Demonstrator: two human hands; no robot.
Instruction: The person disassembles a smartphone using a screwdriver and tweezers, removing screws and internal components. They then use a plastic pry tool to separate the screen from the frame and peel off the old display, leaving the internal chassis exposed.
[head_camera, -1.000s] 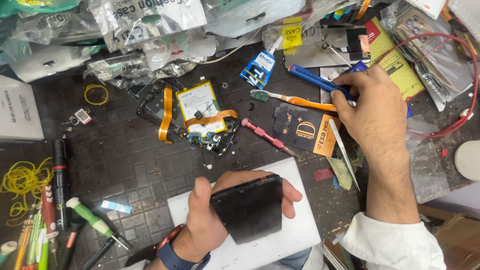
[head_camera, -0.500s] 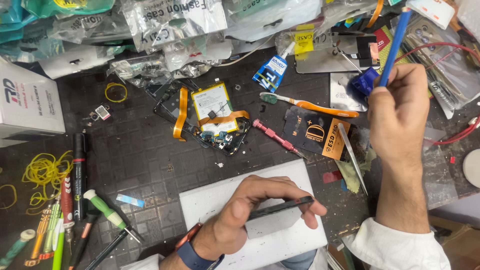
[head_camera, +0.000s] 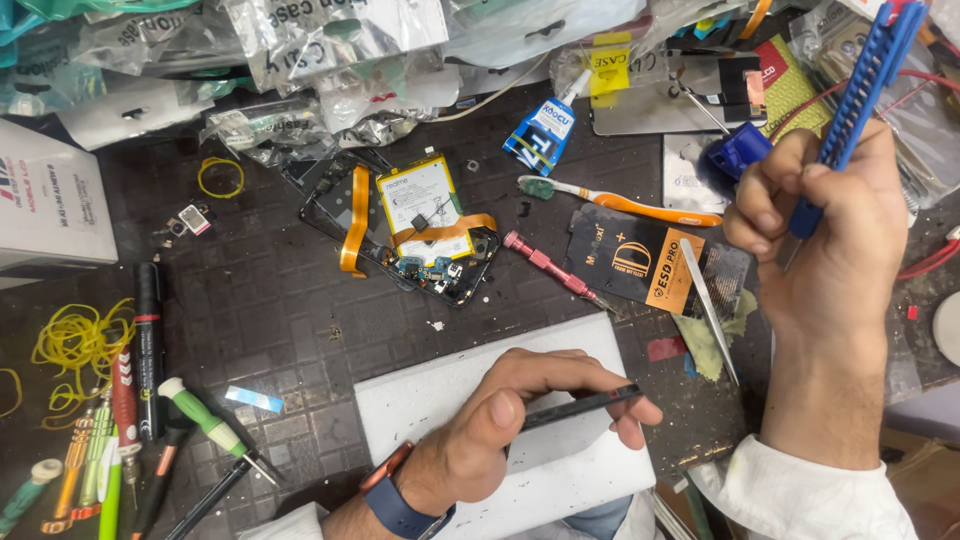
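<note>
Head view: left hand (head_camera: 490, 440) grips a dark phone panel (head_camera: 575, 408) edge-on over a white sheet (head_camera: 560, 480) on the bench (head_camera: 250, 300). Right hand (head_camera: 830, 230), raised, fingers closed round a blue tool (head_camera: 860, 70). Opened phone body (head_camera: 410, 225) lies apart, battery exposed; panel likely not yet refitted.

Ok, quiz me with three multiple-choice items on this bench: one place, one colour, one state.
1. Where does the opened phone with the orange ribbon cable lie?
A. on the dark mat
B. on the white board
C. in a hand

2. What colour is the long plastic tool in the right hand?
A. red
B. blue
C. green

3. How does the left hand hold the thin black panel?
A. flat
B. edge-on
C. not at all

A: it rests on the mat; B: it is blue; B: only its edge shows.
</note>
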